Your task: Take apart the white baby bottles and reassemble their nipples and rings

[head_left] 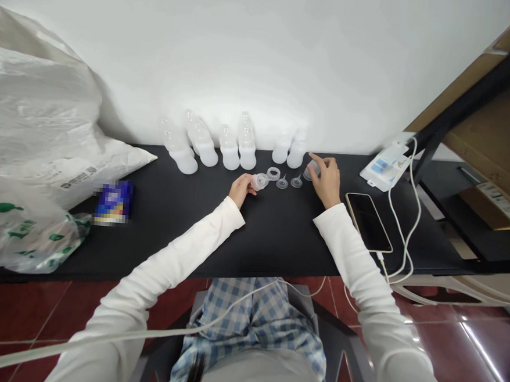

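In my left hand (pixel 241 190) is a small translucent bottle (pixel 259 182), its round opening turned up toward me. The fingers are closed round its side, just above the black table. My right hand (pixel 328 180) has its thumb and fingers curved round a clear dome-shaped cap (pixel 311 170). Between the hands lie a white screw ring (pixel 273 173) and two clear silicone teats, one on the left (pixel 282 183) and one on the right (pixel 296 182). The ring sits close beside the bottle.
Several white bottles (pixel 187 162) with clear domed tops line the wall, and two frosted ones (pixel 296 158) stand farther right. A phone (pixel 368 222) with a cable lies right, near a white power strip (pixel 385 166). Plastic bags (pixel 46 106) and a blue packet (pixel 113 202) are left.
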### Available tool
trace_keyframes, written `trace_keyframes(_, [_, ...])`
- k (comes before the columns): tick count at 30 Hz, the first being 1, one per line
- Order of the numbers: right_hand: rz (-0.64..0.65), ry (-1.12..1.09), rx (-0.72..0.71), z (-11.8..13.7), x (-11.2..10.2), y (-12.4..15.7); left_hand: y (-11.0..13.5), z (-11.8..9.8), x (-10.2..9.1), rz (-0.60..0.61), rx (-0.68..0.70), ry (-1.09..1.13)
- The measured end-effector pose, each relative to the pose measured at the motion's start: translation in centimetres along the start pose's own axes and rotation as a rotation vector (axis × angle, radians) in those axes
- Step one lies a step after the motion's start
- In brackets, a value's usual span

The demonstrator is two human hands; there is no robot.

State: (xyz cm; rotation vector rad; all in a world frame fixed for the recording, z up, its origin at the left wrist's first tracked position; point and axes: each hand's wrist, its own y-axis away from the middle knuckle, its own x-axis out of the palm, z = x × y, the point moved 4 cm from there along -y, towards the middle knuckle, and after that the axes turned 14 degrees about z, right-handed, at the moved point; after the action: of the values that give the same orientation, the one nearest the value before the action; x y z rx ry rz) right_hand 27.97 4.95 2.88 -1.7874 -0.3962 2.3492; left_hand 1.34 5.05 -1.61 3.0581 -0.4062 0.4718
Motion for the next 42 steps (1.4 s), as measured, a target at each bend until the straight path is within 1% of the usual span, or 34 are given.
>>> trace_keyframes(2, [-0.021,0.008,0.021,0.3,-0.2,0.3,0.1,0.0,0.1,0.022,0.011,-0.006])
trace_keyframes(4, [-0.085,0.005,0.011,1.2,-0.7,0.8,0.2,-0.1,0.1,0.039,0.031,-0.028])
trace_keyframes(6, [-0.139,-0.021,-0.062,2.7,-0.9,1.6,0.3,-0.2,0.3,0.068,0.072,-0.075])
trace_keyframes(7, [-0.138,-0.036,-0.126,3.7,-0.8,1.9,0.3,-0.3,0.4,0.089,0.101,-0.106])
trace_keyframes(11, [-0.020,-0.099,-0.421,7.5,0.6,2.9,0.7,-0.3,1.2,0.181,0.220,-0.240])
trace_keyframes(12, [0.012,-0.127,-0.469,8.1,1.0,3.0,0.9,-0.4,1.3,0.192,0.253,-0.275])
trace_keyframes(14, [0.060,-0.223,-0.523,8.8,1.6,3.2,1.3,-0.5,1.7,0.192,0.312,-0.343])
trace_keyframes(16, [0.094,-0.366,-0.534,8.9,2.0,3.3,1.7,-0.7,2.0,0.190,0.338,-0.391])
trace_keyframes(18, [0.108,-0.513,-0.517,8.8,2.1,3.5,2.1,-0.8,2.5,0.230,0.323,-0.390])
trace_keyframes(21, [0.108,-0.667,-0.474,8.8,2.3,3.7,2.4,-0.8,3.2,0.323,0.277,-0.280])
trace_keyframes(24, [0.109,-0.741,-0.449,9.0,2.4,3.8,2.5,-0.6,3.3,0.329,0.236,-0.174])
trace_keyframes(29, [0.122,-0.774,-0.413,9.0,2.4,3.7,2.4,-0.9,3.2,0.339,0.188,-0.238])
trace_keyframes(33, [0.118,-0.784,-0.394,9.0,2.3,3.7,2.5,-1.1,3.2,0.336,0.187,-0.266])
trace_keyframes(35, [0.110,-0.769,-0.419,9.1,2.3,3.8,2.4,-1.1,3.1,0.320,0.182,-0.265])
trace_keyframes(39, [0.096,-0.670,-0.530,9.5,2.0,4.1,2.2,-0.7,2.8,0.282,0.137,-0.267])
trace_keyframes(42, [0.063,-0.618,-0.581,9.7,1.9,4.3,2.1,-0.6,2.7,0.255,0.113,-0.258])
